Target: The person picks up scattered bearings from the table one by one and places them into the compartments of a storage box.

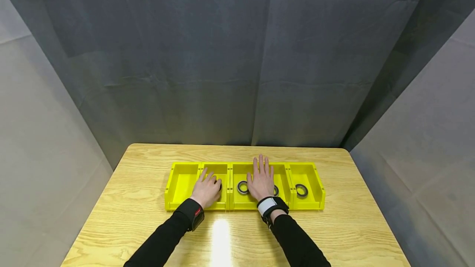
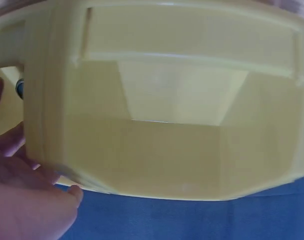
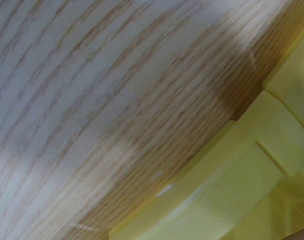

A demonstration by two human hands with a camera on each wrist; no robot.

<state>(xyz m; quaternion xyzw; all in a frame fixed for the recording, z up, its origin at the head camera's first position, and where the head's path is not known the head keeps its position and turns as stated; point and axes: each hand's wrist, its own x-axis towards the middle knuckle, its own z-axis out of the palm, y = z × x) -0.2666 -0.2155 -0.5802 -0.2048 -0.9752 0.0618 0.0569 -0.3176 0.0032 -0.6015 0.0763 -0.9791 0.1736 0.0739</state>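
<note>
My left hand (image 1: pixel 206 191) reaches over the second yellow bin (image 1: pixel 225 205) from the left, fingers spread and loosely bent. A dark ring-shaped bearing (image 1: pixel 221 186) shows partly beside its fingertips; in the left wrist view the bearing (image 2: pixel 20 89) appears apart from the nearest fingertip. My right hand (image 1: pixel 262 182) lies over the wide bin (image 1: pixel 237 205) with straight fingers pointing to the far wall. One bearing (image 1: pixel 242 187) sits left of that hand, and another bearing (image 1: pixel 276 190) is half covered by it. Nothing shows gripped in the right hand.
At the right end a yellow bin (image 1: pixel 315 203) holds another bearing (image 1: pixel 302 190). The leftmost bin (image 1: pixel 182 180) shows its bare floor. All bins stand side by side on a wooden table (image 1: pixel 148 184), with grey curtains (image 1: pixel 185 73) behind.
</note>
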